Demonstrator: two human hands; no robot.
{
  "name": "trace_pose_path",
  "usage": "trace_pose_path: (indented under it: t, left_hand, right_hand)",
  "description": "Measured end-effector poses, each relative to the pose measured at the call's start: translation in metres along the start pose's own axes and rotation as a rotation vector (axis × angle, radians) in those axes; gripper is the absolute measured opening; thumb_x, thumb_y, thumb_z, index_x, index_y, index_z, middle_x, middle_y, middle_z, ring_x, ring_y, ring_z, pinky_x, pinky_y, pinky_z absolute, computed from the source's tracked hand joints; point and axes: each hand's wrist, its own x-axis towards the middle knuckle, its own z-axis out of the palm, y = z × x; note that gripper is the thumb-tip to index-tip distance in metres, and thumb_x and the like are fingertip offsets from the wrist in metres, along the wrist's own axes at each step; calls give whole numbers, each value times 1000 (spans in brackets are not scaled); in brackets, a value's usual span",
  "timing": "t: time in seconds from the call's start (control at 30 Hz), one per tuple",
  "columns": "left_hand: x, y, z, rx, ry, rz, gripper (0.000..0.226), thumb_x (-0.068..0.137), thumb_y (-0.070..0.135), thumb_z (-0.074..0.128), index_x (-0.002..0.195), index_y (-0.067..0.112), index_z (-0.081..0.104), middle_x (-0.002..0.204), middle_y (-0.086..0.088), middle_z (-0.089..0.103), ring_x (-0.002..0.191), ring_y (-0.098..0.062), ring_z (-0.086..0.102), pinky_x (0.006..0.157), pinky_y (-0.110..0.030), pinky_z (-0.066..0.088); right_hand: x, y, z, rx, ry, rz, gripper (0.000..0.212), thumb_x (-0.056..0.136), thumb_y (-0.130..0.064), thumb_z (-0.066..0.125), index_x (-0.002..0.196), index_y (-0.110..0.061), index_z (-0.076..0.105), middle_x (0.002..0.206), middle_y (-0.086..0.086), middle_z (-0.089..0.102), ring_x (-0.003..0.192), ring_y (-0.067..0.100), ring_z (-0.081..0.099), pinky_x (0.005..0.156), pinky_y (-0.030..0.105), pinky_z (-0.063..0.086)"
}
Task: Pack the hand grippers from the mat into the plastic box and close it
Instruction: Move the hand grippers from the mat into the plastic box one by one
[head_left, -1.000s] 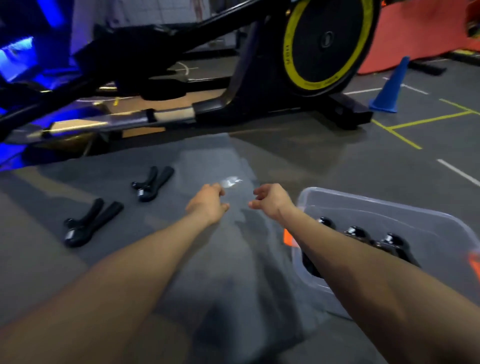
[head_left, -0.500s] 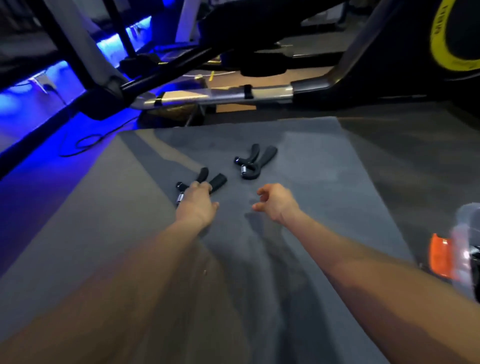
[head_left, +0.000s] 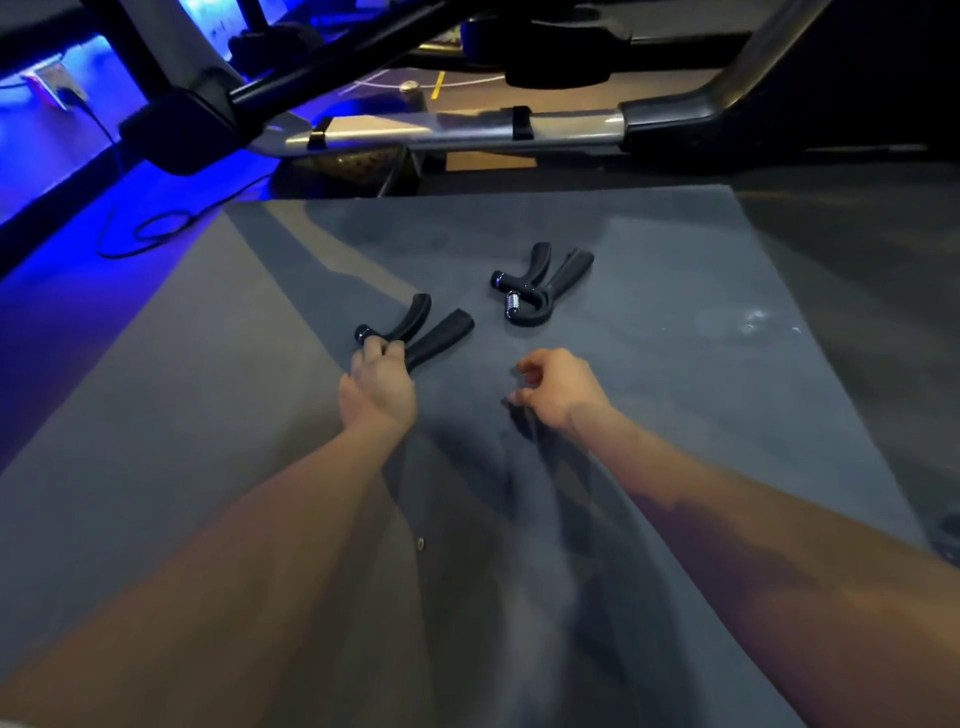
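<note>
While both forearms stretch out over the grey mat, the left hand is the one doing the work: its fingers are curled around the spring end of the nearer hand gripper, which lies at about 11 o'clock from that hand with its two handles splayed toward 1 o'clock. Whether it's off the mat yet, I can't tell. The right hand sits just beside it at 3 o'clock, fingers loosely curled, holding nothing.

A bit further out, around 12 o'clock from the right hand, is the second hand gripper, lying flat with its coil spring facing us and nobody touching it. Past the mat's far edge there's the chrome rail of an exercise machine and blue lighting off at 10 o'clock.

The plastic box isn't in view at all, so no clue from here how full it is.

My take on doing this step well: grabbing at the spring end is fine, but I'd get a handle under the fingers too so it doesn't swing. Also seems smart to send the free right hand straight to the second one and carry both over in one trip.
</note>
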Motion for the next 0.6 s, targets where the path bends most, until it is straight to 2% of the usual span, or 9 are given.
trace_pose_path:
  t: [0.13,0.33,0.47,0.6]
  left_hand:
    - [6,-2,7,6,10,88,47,91,12,49,137,14,40,137,-7,41,124,-29,38,100,-39,36]
    - [-2,3,4,1,5,100,28,88,15,57,113,4,51,124,-12,50,118,-31,37,96,-41,39]
    - [-11,8,-2,105,-76,180,29,91,20,55,114,4,49,123,-13,50,120,-30,36,95,-39,38]
    - [-20,34,-23,142,-162,320,31,89,23,57,113,6,50,120,-12,51,118,-28,38,97,-37,39]
  right_hand:
    - [0,3,-1,21,9,-9,43,78,-17,74,119,-11,62,119,8,66,112,24,61,102,35,46]
    - [-8,1,-10,34,12,-23,38,80,-16,72,116,-9,63,117,8,66,109,23,61,97,30,46]
    - [-21,7,-18,36,10,-20,39,81,-15,71,118,-9,62,117,7,65,108,21,61,93,25,44]
    - [-34,7,-40,19,44,-41,45,83,-14,67,126,-9,57,124,9,62,115,23,58,101,28,43]
